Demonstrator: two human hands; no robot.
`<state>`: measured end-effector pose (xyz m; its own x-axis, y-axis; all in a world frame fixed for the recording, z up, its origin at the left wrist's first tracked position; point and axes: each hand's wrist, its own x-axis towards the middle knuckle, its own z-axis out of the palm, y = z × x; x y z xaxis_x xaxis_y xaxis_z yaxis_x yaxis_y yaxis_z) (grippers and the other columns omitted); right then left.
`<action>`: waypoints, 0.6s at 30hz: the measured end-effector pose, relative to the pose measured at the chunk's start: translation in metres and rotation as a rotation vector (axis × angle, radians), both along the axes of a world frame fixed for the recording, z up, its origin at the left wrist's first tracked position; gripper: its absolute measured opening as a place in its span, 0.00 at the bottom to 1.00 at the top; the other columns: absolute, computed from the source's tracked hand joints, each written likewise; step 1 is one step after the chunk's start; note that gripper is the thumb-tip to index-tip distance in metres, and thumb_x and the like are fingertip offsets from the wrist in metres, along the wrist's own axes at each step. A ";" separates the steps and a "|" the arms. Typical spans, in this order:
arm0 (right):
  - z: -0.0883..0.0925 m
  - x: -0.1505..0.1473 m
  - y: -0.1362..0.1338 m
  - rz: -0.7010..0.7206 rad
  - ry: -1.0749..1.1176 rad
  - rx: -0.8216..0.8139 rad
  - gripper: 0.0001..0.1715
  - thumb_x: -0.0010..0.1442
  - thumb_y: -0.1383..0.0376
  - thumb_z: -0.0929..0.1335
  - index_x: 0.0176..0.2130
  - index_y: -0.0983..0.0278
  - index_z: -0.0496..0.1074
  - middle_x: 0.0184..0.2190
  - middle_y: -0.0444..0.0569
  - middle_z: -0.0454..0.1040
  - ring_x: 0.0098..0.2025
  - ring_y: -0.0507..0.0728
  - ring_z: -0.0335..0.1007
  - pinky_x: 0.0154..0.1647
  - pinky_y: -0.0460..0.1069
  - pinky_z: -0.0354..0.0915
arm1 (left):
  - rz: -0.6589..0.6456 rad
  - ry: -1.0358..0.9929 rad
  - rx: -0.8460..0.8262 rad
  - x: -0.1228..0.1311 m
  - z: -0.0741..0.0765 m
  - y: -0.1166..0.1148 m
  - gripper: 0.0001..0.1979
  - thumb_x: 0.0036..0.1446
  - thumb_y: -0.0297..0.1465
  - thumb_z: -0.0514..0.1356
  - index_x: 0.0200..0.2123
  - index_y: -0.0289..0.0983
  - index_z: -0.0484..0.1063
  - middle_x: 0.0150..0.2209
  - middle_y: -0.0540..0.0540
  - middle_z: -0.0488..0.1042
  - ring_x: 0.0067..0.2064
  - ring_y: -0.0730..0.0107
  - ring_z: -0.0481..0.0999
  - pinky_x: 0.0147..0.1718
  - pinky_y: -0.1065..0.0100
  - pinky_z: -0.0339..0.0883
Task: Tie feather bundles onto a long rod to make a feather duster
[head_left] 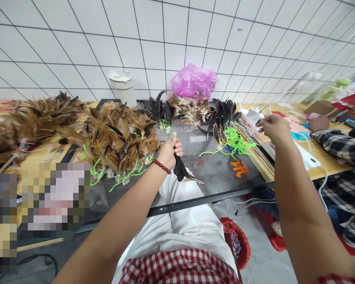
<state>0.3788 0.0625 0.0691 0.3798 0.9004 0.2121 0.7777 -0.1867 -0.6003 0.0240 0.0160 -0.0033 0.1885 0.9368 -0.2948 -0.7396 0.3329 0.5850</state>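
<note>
My left hand, with a beaded bracelet at the wrist, is closed around a small bunch of dark feathers. Their tips hang down over the dark glass tabletop's front edge, and their pale quill ends show above my fingers. My right hand is at the far right of the glass, its fingers pinched together close to a white device. What those fingers hold, if anything, is too small to make out. Just left of it lies a heap of bright green string, beside a bundle of black feathers.
Brown feather bundles tied with green string cover the left side. A pink plastic bag and a white lidded container stand by the tiled wall. A red basket is below. Another person's plaid sleeve is at right.
</note>
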 end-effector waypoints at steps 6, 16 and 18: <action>0.020 -0.045 -0.021 0.535 0.450 0.078 0.06 0.55 0.64 0.68 0.33 0.63 0.67 0.23 0.43 0.68 0.20 0.46 0.60 0.22 0.44 0.57 | -0.004 0.008 0.002 0.000 0.001 -0.001 0.09 0.63 0.28 0.52 0.28 0.35 0.61 0.18 0.57 0.54 0.14 0.84 0.52 0.13 0.80 0.47; -0.054 -0.121 -0.035 0.695 -0.597 -0.286 0.12 0.56 0.67 0.63 0.39 0.62 0.74 0.34 0.51 0.77 0.36 0.57 0.71 0.34 0.48 0.59 | -0.011 0.031 -0.002 -0.001 0.000 0.000 0.09 0.62 0.29 0.52 0.28 0.35 0.61 0.18 0.57 0.55 0.14 0.84 0.51 0.13 0.80 0.46; -0.044 -0.101 -0.026 0.519 -0.627 -0.239 0.13 0.56 0.67 0.62 0.40 0.62 0.74 0.36 0.53 0.77 0.38 0.60 0.72 0.35 0.49 0.60 | -0.020 0.046 0.006 -0.001 0.001 -0.001 0.09 0.62 0.29 0.52 0.28 0.35 0.61 0.19 0.57 0.55 0.14 0.84 0.51 0.13 0.80 0.46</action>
<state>0.2776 0.0364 0.0249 -0.2182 0.9755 0.0272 0.9756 0.2187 -0.0190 0.0233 0.0153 -0.0024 0.1933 0.9347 -0.2983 -0.7051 0.3438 0.6202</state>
